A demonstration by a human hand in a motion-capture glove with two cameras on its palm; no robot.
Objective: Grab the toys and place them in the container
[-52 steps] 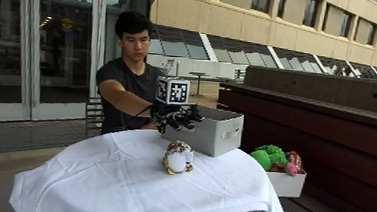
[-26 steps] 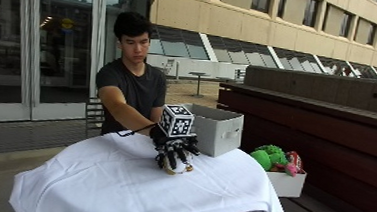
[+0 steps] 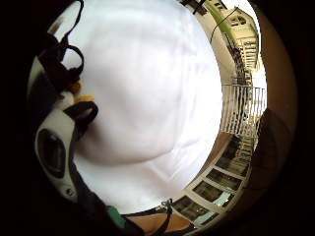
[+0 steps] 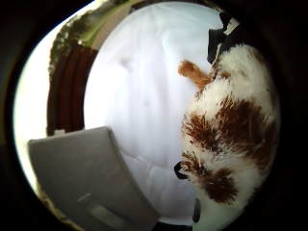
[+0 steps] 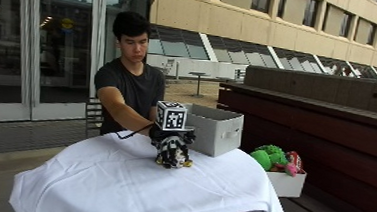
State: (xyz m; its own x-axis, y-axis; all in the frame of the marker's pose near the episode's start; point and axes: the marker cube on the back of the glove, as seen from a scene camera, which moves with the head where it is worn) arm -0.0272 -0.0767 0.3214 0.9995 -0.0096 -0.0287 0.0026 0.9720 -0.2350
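A white plush toy with brown patches point(image 4: 226, 139) stands on the white tablecloth point(image 5: 103, 180), near the middle of the table. My gloved right hand point(image 5: 171, 147) is down over it from above, its fingers curled round the toy and hiding most of it in the outside view. The toy fills much of the thumb side palm view. A small orange and white part of it point(image 3: 74, 96) shows beside the glove straps. The grey open container point(image 5: 217, 130) stands on the table just behind and right of the hand, and its wall point(image 4: 82, 178) is close to the toy.
A white bin point(image 5: 285, 184) with a green plush toy point(image 5: 268, 156) and other toys sits on the bench right of the table. A dark wooden wall runs behind it. Bare cloth point(image 3: 147, 88) spreads in front of the hand.
The hand has come down from above the standing toy onto it, and its fingers now close round the toy. The toy stays on the cloth.
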